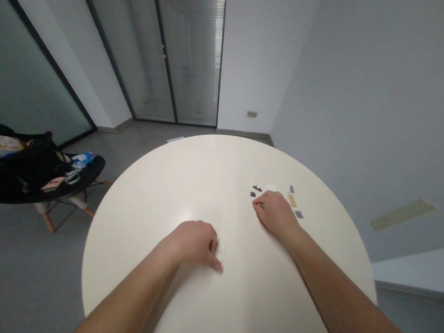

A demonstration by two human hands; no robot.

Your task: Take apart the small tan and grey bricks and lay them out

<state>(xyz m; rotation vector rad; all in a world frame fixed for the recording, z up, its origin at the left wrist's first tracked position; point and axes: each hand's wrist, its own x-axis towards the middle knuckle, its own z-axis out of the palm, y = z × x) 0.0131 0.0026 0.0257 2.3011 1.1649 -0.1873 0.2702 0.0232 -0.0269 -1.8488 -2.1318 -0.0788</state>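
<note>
My left hand [197, 242] rests low over the middle of the table, its fingers curled and the thumb set apart below them. Between thumb and fingers shows the edge of a pale, textured piece [220, 249], nearly the colour of the tabletop and mostly hidden by the hand. Farther right, my right hand [276, 211] touches the table with thumb and fingertips pinched together; whatever is in the pinch is too small to name. Just beyond those fingertips lie a small dark piece [253, 194] and a longer dark notched piece [257, 188].
Right of my right hand lie a tan rectangular piece [292, 201], a grey square [299, 214] and a small grey piece [291, 189]. A white piece [271, 187] is behind it. The round white table [191, 174] stands near a black chair [94, 170] carrying a bag [31, 162].
</note>
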